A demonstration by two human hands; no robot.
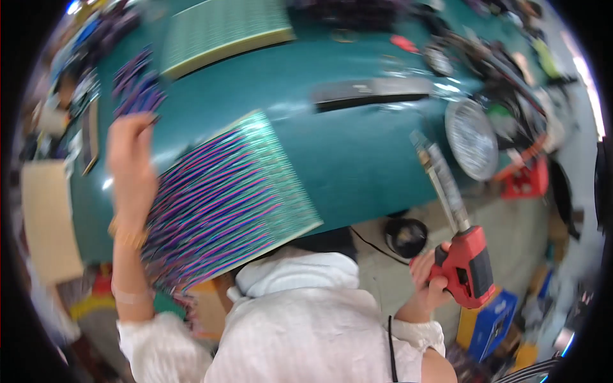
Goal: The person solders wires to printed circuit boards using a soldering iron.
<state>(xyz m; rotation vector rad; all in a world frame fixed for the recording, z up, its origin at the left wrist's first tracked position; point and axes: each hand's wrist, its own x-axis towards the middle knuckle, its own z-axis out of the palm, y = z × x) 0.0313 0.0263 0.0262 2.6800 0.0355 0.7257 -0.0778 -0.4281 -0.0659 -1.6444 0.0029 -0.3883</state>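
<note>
My right hand (429,281) is wrapped round the grip of a red and black pistol-grip tool (469,271). Its long metal barrel points up and away over the table's right side. On the near part of the table lies a pale green ridged board (290,185); rows of blue, purple and pink wires (217,195) run across its left part. My left hand (132,150) is raised by the board's far left corner, fingers closed and smeared by motion. A small dark bit shows at its fingertips, too blurred to name. Just beyond it lies a loose bunch of similar wires (140,89).
A second green ridged board (227,35) lies at the far side of the green table (357,153). A long grey bar (370,92) and a round foil-like dish (471,139) sit to the right. Below are a blue and yellow box (491,325) and a black round object (406,236).
</note>
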